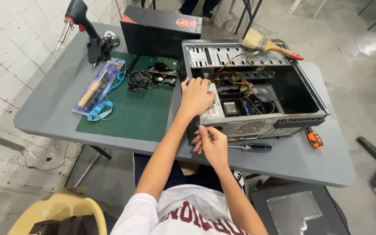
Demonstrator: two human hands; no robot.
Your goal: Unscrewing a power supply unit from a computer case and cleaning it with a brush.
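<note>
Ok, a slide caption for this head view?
Left hand on power supply in open computer case; right hand at its rear edge.

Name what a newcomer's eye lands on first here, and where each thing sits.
An opened computer case fills the right half of the grey table, wiring exposed, a paintbrush across its far edge. The left hand lies on the power supply; the right hand touches the case's near corner. A green mat lies left.

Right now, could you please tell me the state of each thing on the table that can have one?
Computer case: lying on its side, open.
Power supply: inside the case, left hand resting on it.
Right hand: at the case's near rear edge.
Screwdriver: lying loose.
Paintbrush: resting on the case.
Soldering iron: packaged.
</note>
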